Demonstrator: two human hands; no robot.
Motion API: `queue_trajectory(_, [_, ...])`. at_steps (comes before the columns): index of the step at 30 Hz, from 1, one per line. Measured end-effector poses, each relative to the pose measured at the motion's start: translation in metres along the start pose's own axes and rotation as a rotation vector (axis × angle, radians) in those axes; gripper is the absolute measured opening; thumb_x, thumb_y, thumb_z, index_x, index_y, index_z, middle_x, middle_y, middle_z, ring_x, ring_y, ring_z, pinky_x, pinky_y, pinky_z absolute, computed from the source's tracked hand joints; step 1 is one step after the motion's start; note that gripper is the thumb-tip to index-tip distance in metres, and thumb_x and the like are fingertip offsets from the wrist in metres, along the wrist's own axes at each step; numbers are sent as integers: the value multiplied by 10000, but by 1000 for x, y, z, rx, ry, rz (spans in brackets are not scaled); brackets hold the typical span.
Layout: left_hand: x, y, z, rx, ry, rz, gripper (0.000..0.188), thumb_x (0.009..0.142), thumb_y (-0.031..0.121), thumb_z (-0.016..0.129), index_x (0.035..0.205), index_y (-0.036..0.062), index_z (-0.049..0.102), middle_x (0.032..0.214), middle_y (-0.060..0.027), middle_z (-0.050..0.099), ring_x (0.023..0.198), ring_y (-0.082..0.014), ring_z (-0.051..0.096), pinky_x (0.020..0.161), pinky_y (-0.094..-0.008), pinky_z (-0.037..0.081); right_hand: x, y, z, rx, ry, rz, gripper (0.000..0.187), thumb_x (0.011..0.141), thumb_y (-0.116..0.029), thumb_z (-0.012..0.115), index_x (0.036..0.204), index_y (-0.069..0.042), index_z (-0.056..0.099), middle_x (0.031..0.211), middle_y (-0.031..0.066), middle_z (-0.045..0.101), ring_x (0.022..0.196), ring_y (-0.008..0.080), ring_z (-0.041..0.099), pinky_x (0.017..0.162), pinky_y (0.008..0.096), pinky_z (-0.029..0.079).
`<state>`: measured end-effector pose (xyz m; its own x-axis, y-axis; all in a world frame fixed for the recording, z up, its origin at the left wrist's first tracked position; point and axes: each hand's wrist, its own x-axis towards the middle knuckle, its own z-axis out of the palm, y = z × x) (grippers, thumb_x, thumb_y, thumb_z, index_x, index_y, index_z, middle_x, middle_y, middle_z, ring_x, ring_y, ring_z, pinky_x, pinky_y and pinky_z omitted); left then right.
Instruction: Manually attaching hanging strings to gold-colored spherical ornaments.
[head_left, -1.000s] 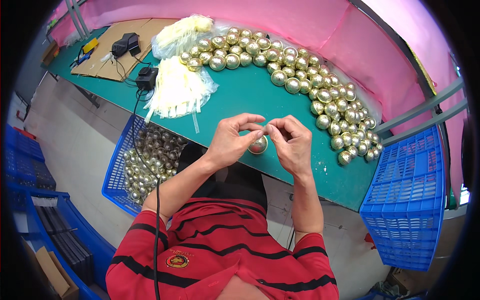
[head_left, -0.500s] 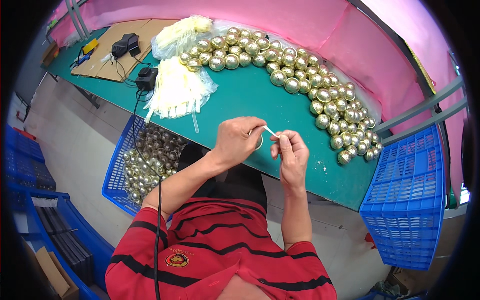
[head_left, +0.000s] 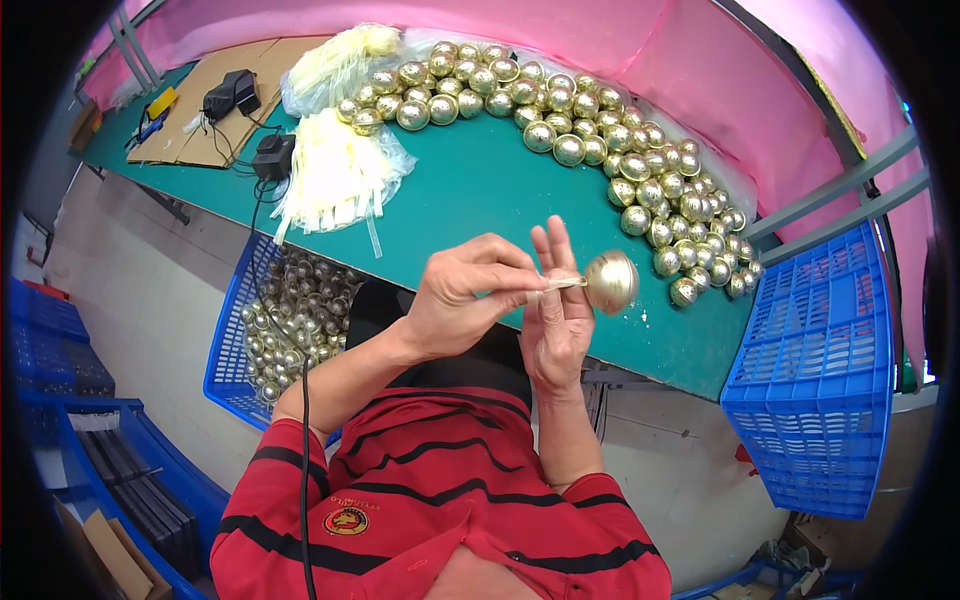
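A shiny gold ball [head_left: 611, 282], like a Christmas bauble, is held up above the front part of the green table, just right of my right hand. From its small neck a narrow pale ribbon [head_left: 563, 284] runs left across my right fingers. My left hand [head_left: 474, 290] is closed, pinching the ribbon's other end between thumb and fingertips. At the ball's neck, my right hand [head_left: 561, 330] has its thumb against the ribbon, while two of its fingers point upward. How its other fingers grip is partly hidden.
Many gold balls [head_left: 568, 150] curve along the back and right of the green table [head_left: 470, 190]. Pale ribbon bundles [head_left: 335, 170] lie on plastic at left, beside a black device [head_left: 272, 158] and cardboard [head_left: 190, 130]. Blue crates stand below left [head_left: 222, 345] and at right [head_left: 805, 390]. A black cable [head_left: 305, 440] crosses my left arm.
The gold ball, earlier mostly hidden by my left hand, is now out right of my right hand. The ribbon, stretched between both hands before, now leads to its neck. Two right fingers have straightened.
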<state>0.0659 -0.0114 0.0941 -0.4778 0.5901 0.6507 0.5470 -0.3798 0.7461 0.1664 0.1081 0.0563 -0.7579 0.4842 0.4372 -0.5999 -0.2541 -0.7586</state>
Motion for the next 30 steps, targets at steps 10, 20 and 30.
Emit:
queue_trajectory(10, [-6,-6,-8,-558,48,-461,79,948,24,737,986,-30,780,946,-111,746,844,-152,697,763,-293,575,24,-14,-3,-426,-132,-134,89,1042,-87,605,1001,-10,621,1360,193,605,1158,256,620,988,386,497])
queue_trajectory(20, [-11,-28,-13,-493,9,-580,100,972,50,718,997,-46,729,935,-46,707,821,-108,675,748,-251,559,26,-10,-7,-748,-129,-106,62,1013,-45,659,1036,13,662,1183,142,667,1081,185,638,927,317,521])
queue_trajectory(30, [-12,-43,-10,-388,142,-515,79,953,42,726,989,-28,737,1054,-73,677,907,-109,633,797,-263,541,14,6,3,-592,94,110,116,971,-25,722,1049,54,755,934,93,752,825,136,721,742,261,603])
